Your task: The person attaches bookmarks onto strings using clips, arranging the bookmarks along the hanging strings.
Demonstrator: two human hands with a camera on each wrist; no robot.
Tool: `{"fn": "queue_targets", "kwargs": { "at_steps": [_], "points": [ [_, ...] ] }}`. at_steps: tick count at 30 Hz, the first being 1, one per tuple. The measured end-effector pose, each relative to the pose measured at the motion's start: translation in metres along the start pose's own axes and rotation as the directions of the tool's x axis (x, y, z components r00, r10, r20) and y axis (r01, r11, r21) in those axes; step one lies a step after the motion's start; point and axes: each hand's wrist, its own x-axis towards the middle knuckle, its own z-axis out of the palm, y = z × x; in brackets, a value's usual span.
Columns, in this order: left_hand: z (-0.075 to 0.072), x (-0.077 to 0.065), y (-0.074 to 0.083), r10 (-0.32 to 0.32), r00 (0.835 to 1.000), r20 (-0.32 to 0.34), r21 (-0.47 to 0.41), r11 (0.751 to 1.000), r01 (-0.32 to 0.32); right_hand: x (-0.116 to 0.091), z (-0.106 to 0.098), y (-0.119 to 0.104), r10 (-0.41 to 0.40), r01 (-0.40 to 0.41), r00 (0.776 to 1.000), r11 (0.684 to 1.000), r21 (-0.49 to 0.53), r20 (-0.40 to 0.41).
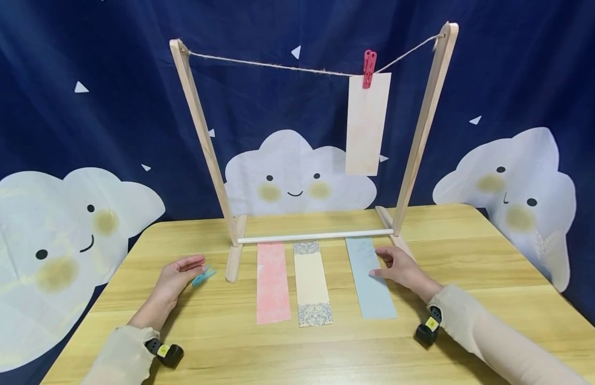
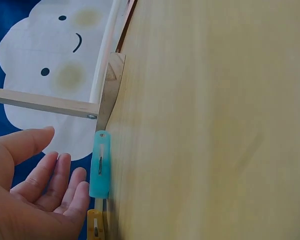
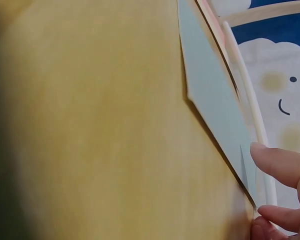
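My left hand [image 1: 174, 277] is held just left of a light-blue clothespin [image 1: 203, 276], fingers loosely bent and holding nothing. Close up in the left wrist view, the clothespin [image 2: 100, 165] stands beyond the fingertips, with a yellow clothespin [image 2: 95, 224] partly visible behind it. Over on the right, my right hand [image 1: 400, 267] is at the right edge of a pale blue paper strip [image 1: 369, 283], thumb and forefinger spread apart. In the right wrist view the thumb [image 3: 280, 162] meets the strip's side; whether it presses is unclear.
A pink strip [image 1: 273, 283] and a cream patterned strip [image 1: 313, 283] lie left of the blue one. Behind stands a wooden frame [image 1: 424, 128] with a string [image 1: 278, 65]; a red clothespin [image 1: 369, 69] holds a cream card [image 1: 366, 128] on it. A white crossbar [image 1: 316, 236] runs low.
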Motion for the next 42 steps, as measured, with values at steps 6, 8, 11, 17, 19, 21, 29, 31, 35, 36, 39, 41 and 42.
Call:
{"fn": "queue_targets", "kwargs": {
  "at_steps": [6, 8, 11, 17, 19, 21, 29, 31, 35, 36, 39, 41, 42],
  "points": [
    [0.001, -0.003, -0.005, -0.008, 1.000, 0.021, 0.018, 1.000, 0.008, -0.001, 0.007, 0.000, -0.039, 0.037, 0.999, 0.996, -0.083, -0.023],
    [0.002, -0.003, -0.006, -0.003, 1.000, 0.027, 0.023, 1.000, 0.003, -0.001, 0.008, -0.001, -0.034, 0.031, 0.999, 0.995, -0.090, -0.032],
    [0.002, -0.001, -0.007, -0.003, 1.000, 0.031, 0.050, 0.999, 0.001, -0.003, 0.008, -0.002, -0.031, 0.027, 0.998, 0.997, -0.075, -0.049],
    [0.005, 0.000, -0.009, -0.003, 0.999, 0.032, 0.091, 0.996, 0.000, -0.001, 0.011, -0.006, -0.015, 0.008, 0.997, 0.995, -0.098, -0.071],
    [0.006, 0.000, -0.010, 0.000, 0.999, 0.035, 0.092, 0.996, -0.003, -0.001, 0.012, -0.007, 0.003, -0.012, 0.997, 0.993, -0.119, -0.077],
    [0.008, 0.001, -0.010, 0.008, 0.999, 0.033, 0.097, 0.995, -0.011, 0.000, 0.013, -0.007, 0.022, -0.033, 0.996, 0.991, -0.127, -0.084],
    [0.014, 0.002, -0.009, 0.024, 1.000, 0.016, 0.092, 0.995, -0.026, -0.001, 0.012, -0.009, 0.066, -0.077, 0.993, 0.992, -0.098, -0.102],
    [0.015, 0.002, -0.009, 0.024, 1.000, 0.014, 0.086, 0.996, -0.025, 0.000, 0.012, -0.009, 0.075, -0.083, 0.992, 0.994, -0.077, -0.100],
    [0.018, 0.003, -0.007, 0.043, 0.999, 0.006, 0.113, 0.993, -0.043, 0.001, 0.010, -0.008, 0.089, -0.093, 0.992, 0.995, -0.037, -0.086],
    [0.019, 0.003, -0.007, 0.048, 0.999, 0.002, 0.127, 0.991, -0.048, 0.002, 0.009, -0.007, 0.091, -0.094, 0.992, 0.995, -0.028, -0.083],
    [0.021, 0.004, -0.007, 0.059, 0.998, -0.009, 0.165, 0.985, -0.057, 0.002, 0.007, -0.005, 0.076, -0.077, 0.994, 0.997, -0.003, -0.073],
    [0.022, 0.004, -0.007, 0.058, 0.998, -0.022, 0.196, 0.979, -0.053, 0.002, 0.006, -0.005, 0.066, -0.065, 0.996, 0.998, 0.022, -0.062],
    [0.023, 0.004, -0.008, 0.057, 0.998, -0.027, 0.212, 0.976, -0.050, 0.001, 0.006, -0.005, 0.062, -0.060, 0.997, 0.998, 0.029, -0.054]
  ]
}}
